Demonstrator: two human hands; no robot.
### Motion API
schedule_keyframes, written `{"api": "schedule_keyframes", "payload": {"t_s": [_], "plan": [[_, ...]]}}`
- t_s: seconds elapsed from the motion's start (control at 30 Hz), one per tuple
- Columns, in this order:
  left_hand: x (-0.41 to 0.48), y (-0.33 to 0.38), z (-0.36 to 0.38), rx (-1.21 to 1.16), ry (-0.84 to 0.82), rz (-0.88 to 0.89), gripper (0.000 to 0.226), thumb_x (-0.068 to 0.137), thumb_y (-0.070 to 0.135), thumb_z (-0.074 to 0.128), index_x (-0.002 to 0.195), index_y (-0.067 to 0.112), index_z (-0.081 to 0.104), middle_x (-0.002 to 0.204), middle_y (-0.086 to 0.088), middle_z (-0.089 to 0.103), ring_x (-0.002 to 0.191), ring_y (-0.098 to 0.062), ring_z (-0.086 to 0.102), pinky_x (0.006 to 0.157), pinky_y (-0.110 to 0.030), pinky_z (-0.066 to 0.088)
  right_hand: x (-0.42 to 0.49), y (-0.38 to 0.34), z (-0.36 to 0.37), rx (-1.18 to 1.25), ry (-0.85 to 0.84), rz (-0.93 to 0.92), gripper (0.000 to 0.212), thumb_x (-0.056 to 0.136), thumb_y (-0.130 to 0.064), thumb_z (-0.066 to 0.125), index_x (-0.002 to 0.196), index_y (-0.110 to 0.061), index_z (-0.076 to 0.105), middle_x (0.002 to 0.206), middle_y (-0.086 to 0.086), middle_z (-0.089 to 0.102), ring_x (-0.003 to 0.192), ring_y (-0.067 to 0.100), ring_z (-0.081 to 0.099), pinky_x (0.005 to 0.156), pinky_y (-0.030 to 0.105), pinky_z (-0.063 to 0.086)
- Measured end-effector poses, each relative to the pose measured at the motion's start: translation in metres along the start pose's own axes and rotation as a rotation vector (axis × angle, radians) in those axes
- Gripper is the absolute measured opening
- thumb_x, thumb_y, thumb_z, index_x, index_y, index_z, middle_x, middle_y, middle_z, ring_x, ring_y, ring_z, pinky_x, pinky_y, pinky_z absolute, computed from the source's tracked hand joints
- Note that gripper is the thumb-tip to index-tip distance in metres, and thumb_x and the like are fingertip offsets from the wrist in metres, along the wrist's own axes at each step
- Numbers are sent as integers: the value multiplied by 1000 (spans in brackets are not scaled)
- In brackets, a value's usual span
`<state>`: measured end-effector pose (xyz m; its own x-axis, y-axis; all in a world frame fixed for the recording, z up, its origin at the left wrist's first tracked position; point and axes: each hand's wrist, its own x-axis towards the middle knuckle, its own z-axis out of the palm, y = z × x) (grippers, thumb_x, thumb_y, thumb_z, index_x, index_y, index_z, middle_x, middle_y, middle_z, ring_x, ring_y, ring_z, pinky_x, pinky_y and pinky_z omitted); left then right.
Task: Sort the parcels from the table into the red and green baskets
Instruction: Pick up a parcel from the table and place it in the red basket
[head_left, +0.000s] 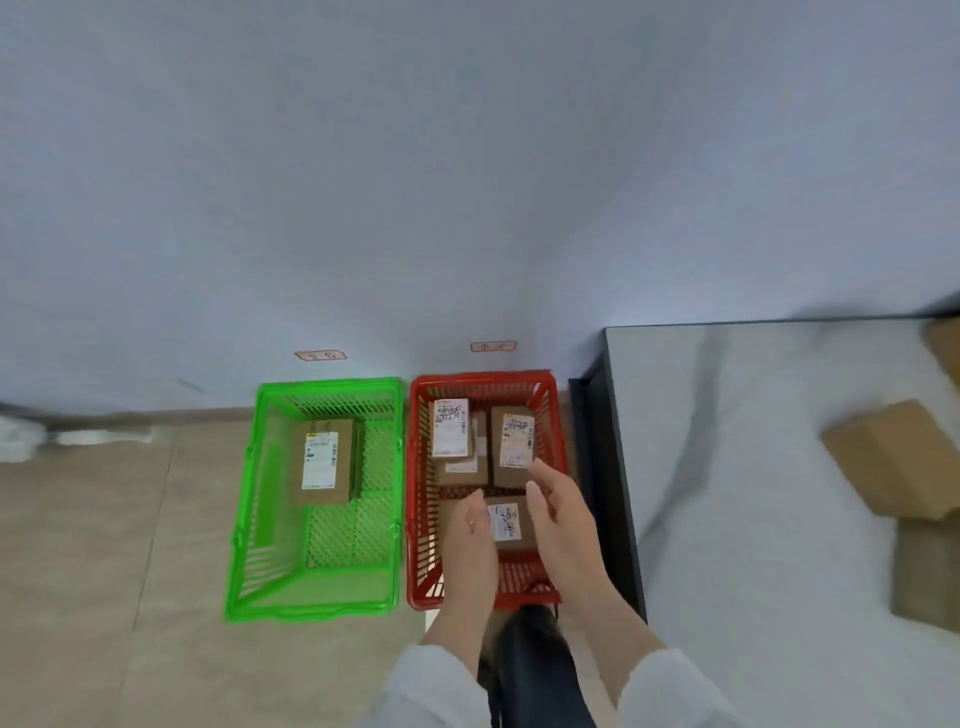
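Left hand (469, 530) | right hand (560, 512) | parcel (511, 524) between them | in red basket (480, 378)

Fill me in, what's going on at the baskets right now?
A person is mid-sort. The left hand and right hand are open over the red basket, flanking a labelled parcel at its near end; contact is unclear. That basket holds several other parcels, the green basket a lone parcel. More boxes sit on the table.

Your left hand (470, 525) and right hand (558, 512) flank, fingers loose, a labelled brown cardboard parcel (511, 525) in the red plastic mesh basket (483, 378). Just beside it at nine o'clock, the green plastic mesh basket (327, 385) holds a single labelled cardboard box (319, 460).
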<state>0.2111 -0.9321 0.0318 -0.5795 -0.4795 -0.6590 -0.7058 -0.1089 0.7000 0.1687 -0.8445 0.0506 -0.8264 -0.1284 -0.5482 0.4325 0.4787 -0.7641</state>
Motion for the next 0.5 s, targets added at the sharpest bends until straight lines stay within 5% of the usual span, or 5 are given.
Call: {"api": "schedule_keyframes", "payload": {"t_s": [0.1,0.23,0.37,0.43,0.5], "plan": [[-40,14,15,-52,-141,-7,25,99,34,35,115,25,54,111,2,60,103,-14,57,93,-33,46,-44,5,-33,62,115,9,26,97,-30,44,123,-33,46,122,-14,51,110,6,53,93,18,46],[-97,23,37,-62,-209,0,27,98,39,35,116,28,53,114,7,58,111,-13,53,89,-26,41,-103,13,-81,251,291,102,29,98,-20,44,125,-15,51,117,-7,53,105,10,53,67,-3,41],[-164,42,71,-56,-343,37,29,99,30,36,120,19,52,112,5,58,108,-13,55,90,-25,41,-159,22,-136,418,438,158,25,97,-25,46,121,-20,53,125,-2,57,114,15,52,101,28,43],[-194,52,96,-53,-398,39,27,98,24,37,115,13,55,111,-4,61,104,-19,57,86,-29,44,-182,31,-168,554,508,186,30,97,-25,46,125,-15,52,126,1,58,117,18,53,104,37,41],[-223,57,128,-15,-465,69,31,99,24,35,119,10,53,117,-9,59,114,-25,55,99,-36,41,-200,41,-203,670,577,188,34,97,-24,45,128,-10,50,123,3,60,114,20,56,101,36,44]]}}
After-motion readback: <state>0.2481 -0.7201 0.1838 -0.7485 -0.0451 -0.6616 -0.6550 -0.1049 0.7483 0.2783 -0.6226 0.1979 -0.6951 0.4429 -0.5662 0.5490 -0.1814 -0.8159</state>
